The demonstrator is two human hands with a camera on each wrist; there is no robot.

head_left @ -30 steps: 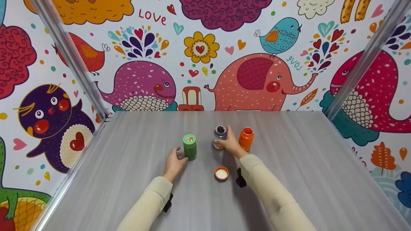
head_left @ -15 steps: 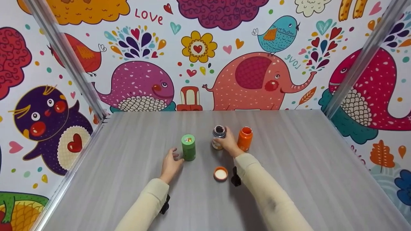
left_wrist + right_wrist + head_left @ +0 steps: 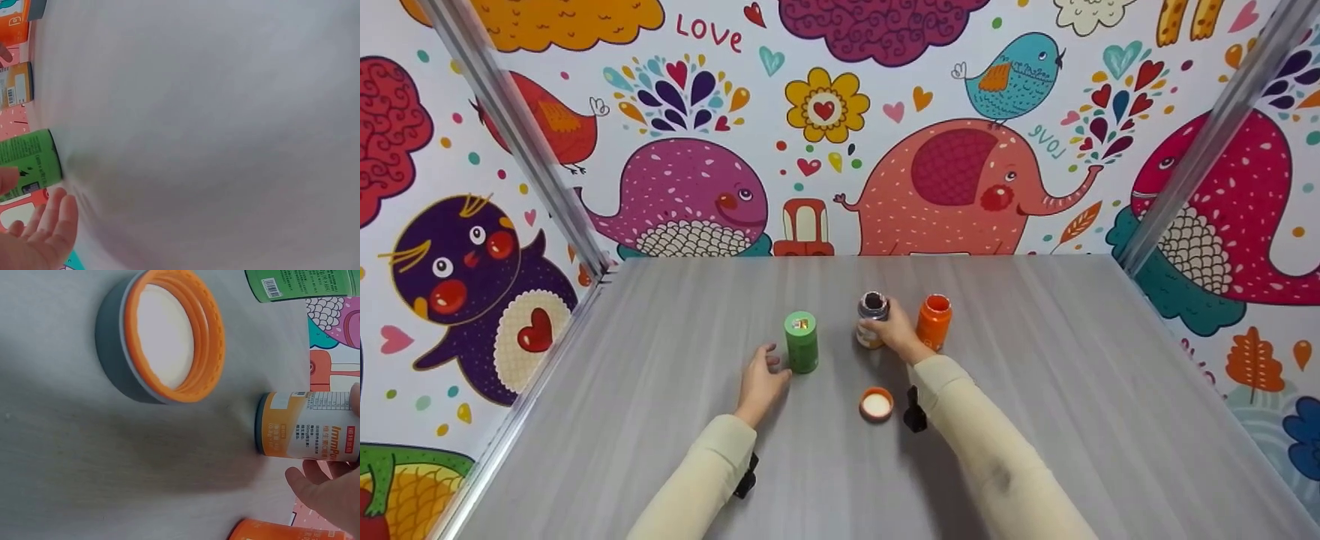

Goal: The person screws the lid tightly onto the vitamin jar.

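Observation:
In the head view a green canister [image 3: 802, 352] stands upright with its lid on. My left hand [image 3: 761, 386] is just left of it, fingers spread and relaxed, thumb near its lower side. The left wrist view shows the thumb overlapping the canister [image 3: 34, 160] and the fingers apart from it. My right hand [image 3: 901, 331] grips a small vitamin bottle [image 3: 872, 311] from the right; it stands uncapped with a dark mouth. Its white and orange label shows in the right wrist view, with the fingers [image 3: 298, 486] around its upper part.
Right of the vitamin bottle an uncapped orange bottle [image 3: 934, 324] stands close beside my right hand. An upturned screw cap [image 3: 876, 405], orange inside with a white liner, lies nearer on the grey table [image 3: 660, 337]. A patterned wall [image 3: 810, 45] closes off the back.
My left hand has drawn slightly left from the green canister. The right hand keeps its grip on the vitamin bottle. The head view has shifted a little.

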